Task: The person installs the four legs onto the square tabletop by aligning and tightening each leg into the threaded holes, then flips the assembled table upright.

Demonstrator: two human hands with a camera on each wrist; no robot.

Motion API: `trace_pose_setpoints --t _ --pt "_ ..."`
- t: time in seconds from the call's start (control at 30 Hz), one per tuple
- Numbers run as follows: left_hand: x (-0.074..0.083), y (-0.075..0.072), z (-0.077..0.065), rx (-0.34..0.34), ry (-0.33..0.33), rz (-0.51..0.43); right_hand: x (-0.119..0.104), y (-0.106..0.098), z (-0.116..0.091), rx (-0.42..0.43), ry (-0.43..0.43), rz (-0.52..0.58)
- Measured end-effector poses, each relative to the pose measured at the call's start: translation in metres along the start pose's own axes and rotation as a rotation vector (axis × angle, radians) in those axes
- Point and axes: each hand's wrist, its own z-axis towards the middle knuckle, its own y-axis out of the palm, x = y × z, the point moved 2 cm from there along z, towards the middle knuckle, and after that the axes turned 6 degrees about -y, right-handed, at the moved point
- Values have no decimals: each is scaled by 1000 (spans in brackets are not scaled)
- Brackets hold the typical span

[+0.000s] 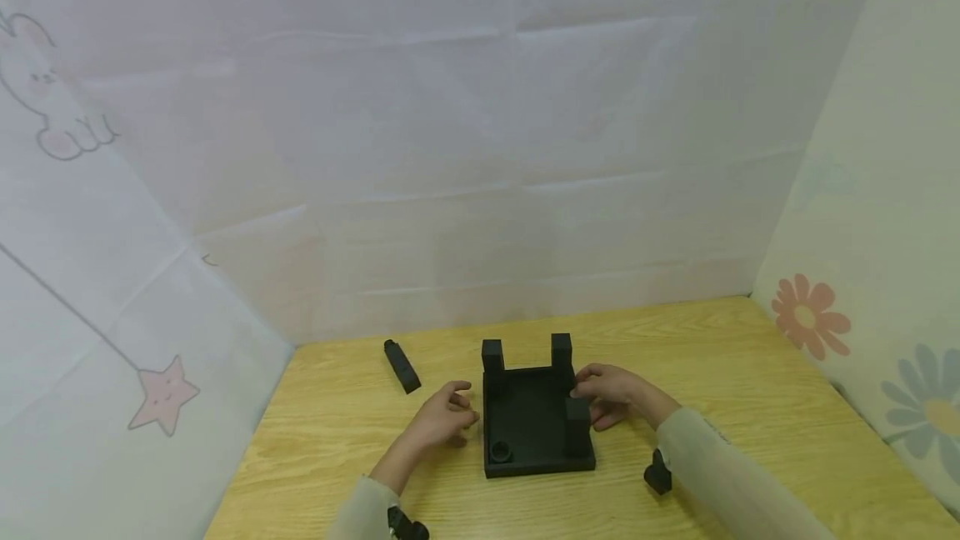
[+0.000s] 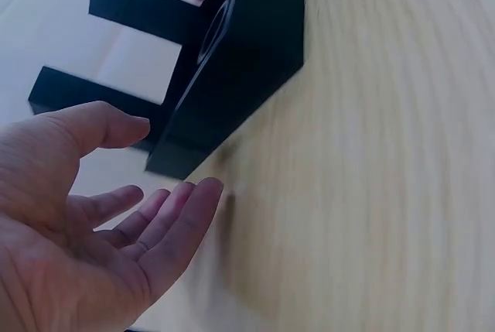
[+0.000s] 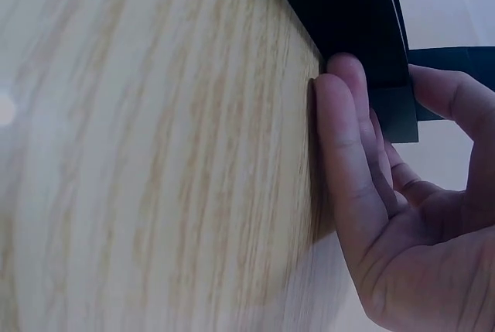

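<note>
A small black square table (image 1: 528, 419) lies upside down on the wooden tabletop, with three block-shaped legs standing up from its corners. Its near left corner has a round socket (image 1: 500, 452) and no leg. On the right side, my right hand (image 1: 609, 394) grips the edge, thumb at the rim and fingers against the outer side in the right wrist view. My left hand (image 1: 438, 422) hovers just left of the table, fingers loosely bent with nothing in them. Farther back on the left lies a loose black leg (image 1: 402, 367) with a narrower round end.
The wooden tabletop (image 1: 750, 382) meets a pale cloth wall (image 1: 465, 148) at the back. Printed side walls stand left and right, one with a pink star (image 1: 164, 395), the other with flowers (image 1: 812, 317). Both wrists carry small black cameras (image 1: 658, 473).
</note>
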Motion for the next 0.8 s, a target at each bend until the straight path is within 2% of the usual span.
trace_pose_setpoints --t 0.27,0.47,0.63,0.8 --pt "1 -48 -1 225 54 251 -2 1 -1 -21 -7 2" --pt "-5 -80 6 414 37 423 1 1 0 -29 -14 18" --pt "-9 -91 12 527 11 471 2 1 1 -30 -22 4" --pt "-14 -95 18 599 -17 472 2 2 1 -29 -28 -5"
